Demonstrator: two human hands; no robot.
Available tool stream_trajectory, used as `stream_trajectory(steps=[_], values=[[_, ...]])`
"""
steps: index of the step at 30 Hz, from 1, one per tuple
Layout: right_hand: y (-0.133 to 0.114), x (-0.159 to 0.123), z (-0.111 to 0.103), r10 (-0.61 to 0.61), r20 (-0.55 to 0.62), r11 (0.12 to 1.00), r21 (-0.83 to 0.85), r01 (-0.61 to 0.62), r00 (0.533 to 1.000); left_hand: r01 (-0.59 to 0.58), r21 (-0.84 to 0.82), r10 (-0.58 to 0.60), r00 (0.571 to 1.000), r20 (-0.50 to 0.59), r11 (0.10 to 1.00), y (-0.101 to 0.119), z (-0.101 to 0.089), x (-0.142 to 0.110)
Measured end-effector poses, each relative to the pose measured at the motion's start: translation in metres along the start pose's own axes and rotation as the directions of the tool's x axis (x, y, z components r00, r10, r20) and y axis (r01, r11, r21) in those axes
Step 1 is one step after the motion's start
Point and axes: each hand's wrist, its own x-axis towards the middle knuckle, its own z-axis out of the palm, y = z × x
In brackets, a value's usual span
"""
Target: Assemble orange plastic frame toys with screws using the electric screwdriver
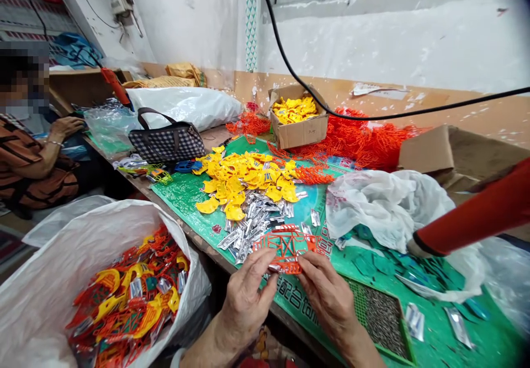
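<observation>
Near the table's front edge, my left hand [250,285] and my right hand [327,291] hold an orange plastic lattice frame [285,245] between them. The fingers of each hand are closed on one side of the lower part of the frame. Just beyond it lies a heap of shiny silver pieces [250,225], and behind that a pile of curved yellow plastic parts [244,177]. To the right of my right hand is a shallow green tray [356,300] of small grey metal pieces, which look like screws.
A white sack [45,280] of orange and yellow pieces stands at left. A red tool [476,208] juts in from the right over teal parts [385,263]. Behind are a carton of yellow parts [300,133], orange lattice heaps [364,139] and a checkered bag [168,142]. A person sits left.
</observation>
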Motion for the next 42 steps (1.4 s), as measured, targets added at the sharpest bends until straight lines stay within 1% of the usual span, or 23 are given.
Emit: stream_trajectory(steps=[9,13,17,21,24,26,27,28,29,30,31,32,34,35,36,37,38,40,42], values=[[0.001,-0.002,0.000,0.040,0.016,0.997,0.064,-0.041,0.999,-0.002,0.019,0.003,1.000,-0.013,1.000,0.002,0.001,0.001],[0.000,-0.001,-0.001,0.021,0.012,0.999,0.031,-0.022,1.000,0.001,0.022,-0.001,1.000,-0.001,1.000,0.001,0.000,0.000],[0.001,-0.001,-0.001,0.013,0.020,1.000,0.015,-0.014,1.000,0.024,0.005,-0.024,1.000,0.003,1.000,-0.001,0.002,-0.001],[0.003,-0.002,0.001,0.021,0.003,0.998,0.054,-0.021,1.000,0.062,-0.012,-0.062,0.998,-0.026,0.998,-0.003,0.005,-0.003],[0.002,-0.003,0.003,0.088,-0.009,0.989,0.122,-0.087,0.996,0.090,-0.047,-0.093,0.994,-0.053,0.995,-0.007,0.005,-0.005],[0.002,-0.003,0.003,0.185,0.006,0.957,0.227,-0.182,0.983,0.101,-0.097,-0.108,0.992,-0.063,0.990,-0.012,0.002,-0.007],[0.001,-0.003,0.003,0.247,0.030,0.923,0.296,-0.244,0.969,0.116,-0.132,-0.126,0.990,-0.069,0.985,-0.015,0.000,-0.007],[0.001,-0.002,0.002,0.317,0.071,0.872,0.371,-0.320,0.946,0.139,-0.175,-0.153,0.986,-0.067,0.975,-0.018,-0.002,-0.007],[0.000,-0.001,0.001,0.391,0.129,0.798,0.447,-0.405,0.911,0.178,-0.230,-0.194,0.980,-0.050,0.957,-0.022,-0.004,-0.007],[-0.001,0.001,0.000,0.466,0.203,0.696,0.517,-0.498,0.861,0.231,-0.298,-0.244,0.970,-0.008,0.926,-0.026,-0.006,-0.006],[-0.002,0.003,-0.001,0.532,0.293,0.566,0.574,-0.592,0.794,0.296,-0.375,-0.296,0.953,0.058,0.879,-0.029,-0.006,-0.003],[-0.003,0.004,-0.001,0.579,0.393,0.418,0.610,-0.673,0.715,0.373,-0.452,-0.342,0.927,0.151,0.810,-0.031,-0.006,0.000],[-0.005,0.008,-0.001,0.600,0.571,0.130,0.621,-0.773,0.560,0.535,-0.568,-0.396,0.845,0.360,0.625,-0.033,-0.004,0.007],[-0.006,0.009,0.000,0.589,0.635,0.019,0.607,-0.794,0.500,0.601,-0.599,-0.412,0.799,0.438,0.528,-0.033,-0.002,0.011],[-0.007,0.010,0.001,0.576,0.681,-0.065,0.590,-0.805,0.453,0.648,-0.617,-0.429,0.760,0.487,0.446,-0.032,0.001,0.014],[-0.008,0.010,0.002,0.563,0.711,-0.126,0.577,-0.807,0.421,0.677,-0.627,-0.455,0.730,0.510,0.385,-0.030,0.002,0.017],[-0.008,0.010,0.003,0.556,0.730,-0.170,0.567,-0.806,0.397,0.690,-0.633,-0.488,0.711,0.506,0.349,-0.028,0.004,0.020],[-0.007,0.009,0.005,0.567,0.742,-0.226,0.558,-0.799,0.358,0.686,-0.647,-0.559,0.696,0.451,0.333,-0.024,0.006,0.024],[-0.006,0.008,0.008,0.595,0.730,-0.248,0.563,-0.788,0.335,0.686,-0.637,-0.594,0.689,0.415,0.351,-0.020,0.007,0.025]])
